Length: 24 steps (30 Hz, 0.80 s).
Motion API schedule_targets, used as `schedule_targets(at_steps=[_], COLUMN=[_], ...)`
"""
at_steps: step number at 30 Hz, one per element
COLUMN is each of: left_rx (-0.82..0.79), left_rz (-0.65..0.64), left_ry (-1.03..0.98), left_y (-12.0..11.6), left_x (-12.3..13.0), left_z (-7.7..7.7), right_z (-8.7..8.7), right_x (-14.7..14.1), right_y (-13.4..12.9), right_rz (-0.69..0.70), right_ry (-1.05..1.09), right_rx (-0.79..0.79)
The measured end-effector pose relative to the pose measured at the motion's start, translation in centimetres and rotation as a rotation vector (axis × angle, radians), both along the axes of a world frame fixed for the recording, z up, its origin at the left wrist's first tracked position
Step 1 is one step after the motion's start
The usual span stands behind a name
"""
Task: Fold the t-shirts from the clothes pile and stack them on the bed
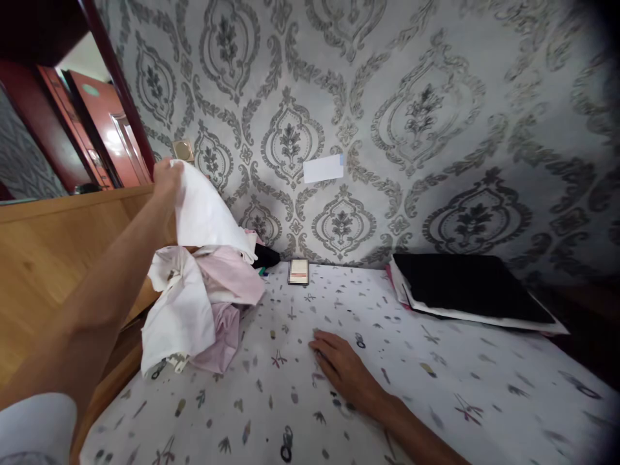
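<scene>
My left hand [167,181] is closed on the corner of a white cloth [206,210] and holds it raised at the left, above a heap of clothes. The heap has a crumpled white garment [181,316] and light pink cloth [232,274]. The lower end of the raised cloth touches the heap. My right hand [339,361] rests on the patterned sheet [271,413], its fingers stretched out, with nothing seen in it.
A small framed card [299,272] lies by the wall. Folded dark and white items [469,284] are stacked at the right. Black cloth [266,255] lies behind the heap. A wooden board [72,239] stands along the left edge.
</scene>
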State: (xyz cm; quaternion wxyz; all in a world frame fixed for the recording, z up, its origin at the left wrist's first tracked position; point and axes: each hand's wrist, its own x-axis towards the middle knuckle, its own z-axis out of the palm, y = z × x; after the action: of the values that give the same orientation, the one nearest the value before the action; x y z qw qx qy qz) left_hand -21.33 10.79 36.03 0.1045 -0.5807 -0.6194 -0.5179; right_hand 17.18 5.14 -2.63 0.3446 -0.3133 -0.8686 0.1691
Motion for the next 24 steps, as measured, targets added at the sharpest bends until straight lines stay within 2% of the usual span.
schedule_targets(at_steps=[2,3,5,7,8,9,10,11,12,13,15,18,21,24], left_rx=[0.013,0.008,-0.031,-0.122,-0.241,-0.400,-0.556,-0.708,-0.809,-0.856,-0.879,-0.793,-0.700,-0.690], left_rz=[-0.036,-0.060,-0.149,-0.303,-0.522,-0.799,-1.079,-1.276,-1.361,-1.377,-1.258,-0.886,-0.509,-0.355], left_ry=[-0.080,-0.099,-0.087,-0.038,0.024,0.112,0.211,0.265,0.232,0.176,0.060,0.071,0.114,0.079], left_y=[-0.7,-1.2,-3.0,-6.0,-7.7,-9.6,-11.3,-12.8,-13.9,-14.6,-14.9,-13.7,-12.6,-12.7], left_x=[2.5,4.0,7.8,12.0,14.1,16.1,17.8,19.0,19.9,20.3,19.9,17.5,14.9,12.9], left_z=[-0.4,-1.2,-3.8,-7.6,-9.6,-11.7,-13.8,-15.7,-17.5,-19.2,-22.2,-26.4,-30.3,-33.0], right_z=[0.7,1.2,2.3,3.3,3.7,4.0,4.2,4.2,4.0,3.8,3.1,1.8,1.1,1.6], right_x=[-0.2,-0.4,-0.8,-0.9,-0.8,-0.4,0.0,0.6,1.3,2.0,3.0,3.6,3.4,2.6], right_y=[-0.3,-0.5,-0.8,-0.9,-0.9,-0.9,-0.9,-1.0,-1.1,-1.3,-1.9,-2.9,-4.0,-5.9], right_rz=[0.019,0.027,0.023,0.013,0.017,0.030,0.046,0.058,0.062,0.053,0.001,-0.143,-0.278,-0.346], right_ry=[0.074,0.130,0.312,0.581,0.728,0.859,0.956,1.016,1.044,1.046,1.004,0.862,0.571,0.206], right_rx=[-0.127,-0.220,-0.478,-0.810,-0.968,-1.101,-1.204,-1.272,-1.304,-1.309,-1.260,-1.054,-0.692,-0.255])
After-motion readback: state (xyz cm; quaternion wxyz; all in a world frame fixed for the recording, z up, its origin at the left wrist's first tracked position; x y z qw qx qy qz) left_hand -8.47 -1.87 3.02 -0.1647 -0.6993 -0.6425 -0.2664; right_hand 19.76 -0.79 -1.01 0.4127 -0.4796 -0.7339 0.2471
